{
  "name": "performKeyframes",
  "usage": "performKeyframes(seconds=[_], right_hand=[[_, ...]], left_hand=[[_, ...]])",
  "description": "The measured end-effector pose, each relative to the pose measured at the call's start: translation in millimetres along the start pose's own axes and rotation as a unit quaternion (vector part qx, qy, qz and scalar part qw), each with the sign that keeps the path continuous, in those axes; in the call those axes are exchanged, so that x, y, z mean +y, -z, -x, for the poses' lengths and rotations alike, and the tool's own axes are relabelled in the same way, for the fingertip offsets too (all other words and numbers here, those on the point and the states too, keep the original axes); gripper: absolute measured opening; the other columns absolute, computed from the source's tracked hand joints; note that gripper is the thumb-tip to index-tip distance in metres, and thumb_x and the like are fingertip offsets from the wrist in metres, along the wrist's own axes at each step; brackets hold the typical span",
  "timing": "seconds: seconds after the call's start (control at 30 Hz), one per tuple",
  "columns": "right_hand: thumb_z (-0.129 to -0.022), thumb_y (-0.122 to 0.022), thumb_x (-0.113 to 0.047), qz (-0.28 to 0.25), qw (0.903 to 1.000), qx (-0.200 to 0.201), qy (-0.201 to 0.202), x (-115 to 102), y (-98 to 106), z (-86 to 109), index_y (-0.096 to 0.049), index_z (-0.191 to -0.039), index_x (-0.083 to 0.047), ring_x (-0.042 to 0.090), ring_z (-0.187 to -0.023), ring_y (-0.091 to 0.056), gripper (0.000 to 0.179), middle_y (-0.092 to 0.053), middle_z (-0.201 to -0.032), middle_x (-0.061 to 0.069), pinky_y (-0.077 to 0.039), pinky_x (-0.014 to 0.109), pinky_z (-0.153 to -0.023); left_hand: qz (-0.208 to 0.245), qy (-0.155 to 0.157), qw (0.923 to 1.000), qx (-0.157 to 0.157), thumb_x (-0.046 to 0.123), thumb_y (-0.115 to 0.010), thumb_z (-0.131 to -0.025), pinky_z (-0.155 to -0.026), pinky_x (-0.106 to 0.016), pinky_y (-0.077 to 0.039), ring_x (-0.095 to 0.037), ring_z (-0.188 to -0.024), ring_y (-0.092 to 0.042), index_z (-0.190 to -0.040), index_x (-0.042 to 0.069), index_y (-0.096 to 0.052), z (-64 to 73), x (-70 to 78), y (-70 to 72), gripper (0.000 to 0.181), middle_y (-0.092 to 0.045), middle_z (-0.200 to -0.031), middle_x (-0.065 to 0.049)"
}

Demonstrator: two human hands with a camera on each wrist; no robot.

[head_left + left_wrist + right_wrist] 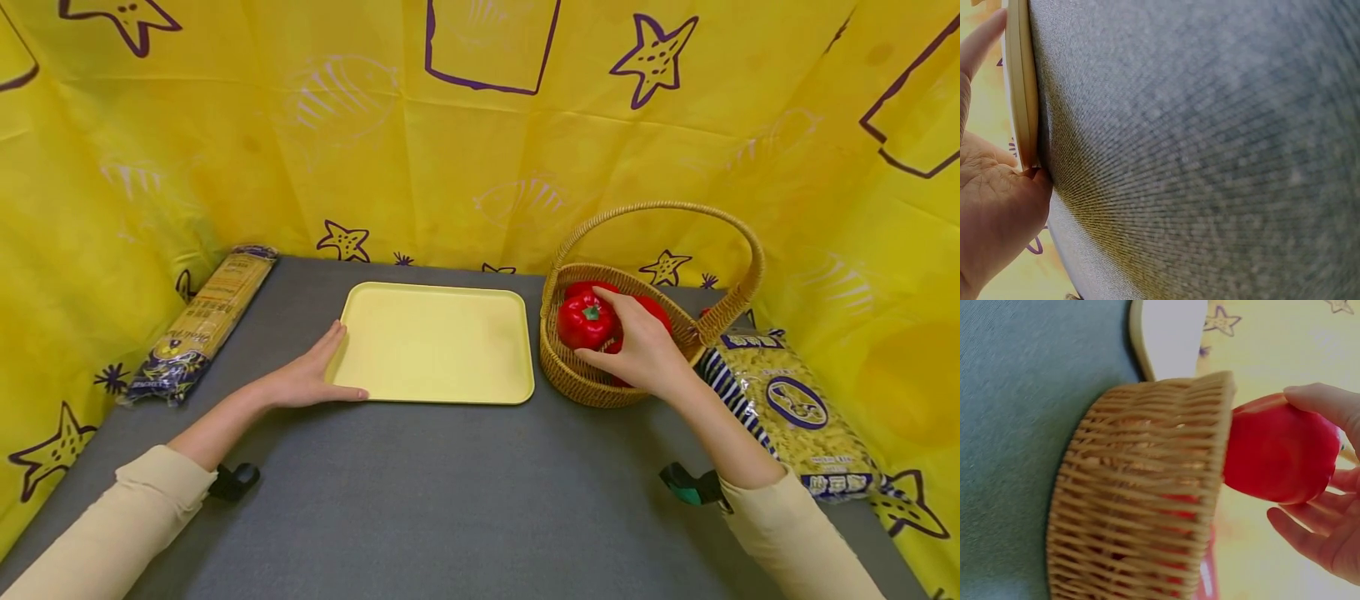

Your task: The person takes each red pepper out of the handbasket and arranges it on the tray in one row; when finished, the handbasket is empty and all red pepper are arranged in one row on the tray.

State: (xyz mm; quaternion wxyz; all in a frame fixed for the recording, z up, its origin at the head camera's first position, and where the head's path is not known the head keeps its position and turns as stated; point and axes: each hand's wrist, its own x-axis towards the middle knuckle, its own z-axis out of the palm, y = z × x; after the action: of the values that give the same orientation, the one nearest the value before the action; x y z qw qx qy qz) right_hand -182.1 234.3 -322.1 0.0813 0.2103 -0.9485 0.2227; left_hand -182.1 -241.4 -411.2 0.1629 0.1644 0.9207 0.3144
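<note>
A pale yellow rectangular tray lies on the grey table. My left hand rests at its left end, fingers straight along the side and thumb at the near corner; the left wrist view shows the tray edge between them. To the right stands a wicker basket with a tall arched handle. My right hand reaches in under the handle and holds a glossy red bell pepper with a green stem. In the right wrist view this bell pepper shows above the rim, between thumb and fingers. More red peppers lie in the basket, partly hidden by the hand.
A long packet of spaghetti lies at the far left. At the right, beside the basket, is a bag of short pasta. A yellow curtain with starfish and fish drawings encloses the table at the back and sides.
</note>
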Motion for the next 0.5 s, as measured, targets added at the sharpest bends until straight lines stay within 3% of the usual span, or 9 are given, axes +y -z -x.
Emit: performKeyframes(seconds=[0.5], right_hand=[[-0.074, -0.084, -0.029, -0.032, 0.9991, 0.007, 0.027, -31.5, 2.7, -3.8, -0.041, -0.146, -0.01, 0.029, -0.122, -0.05, 0.085, -0.05, -0.138, 0.011, -0.048, 0.053, -0.093]], left_hand=[[0.009, -0.002, 0.9999, 0.005, 0.051, -0.076, -0.08, -0.111, -0.063, -0.009, -0.043, -0.145, 0.005, -0.151, -0.007, 0.007, -0.8, -0.2, -0.9, 0.124, 0.015, -0.158, -0.027]])
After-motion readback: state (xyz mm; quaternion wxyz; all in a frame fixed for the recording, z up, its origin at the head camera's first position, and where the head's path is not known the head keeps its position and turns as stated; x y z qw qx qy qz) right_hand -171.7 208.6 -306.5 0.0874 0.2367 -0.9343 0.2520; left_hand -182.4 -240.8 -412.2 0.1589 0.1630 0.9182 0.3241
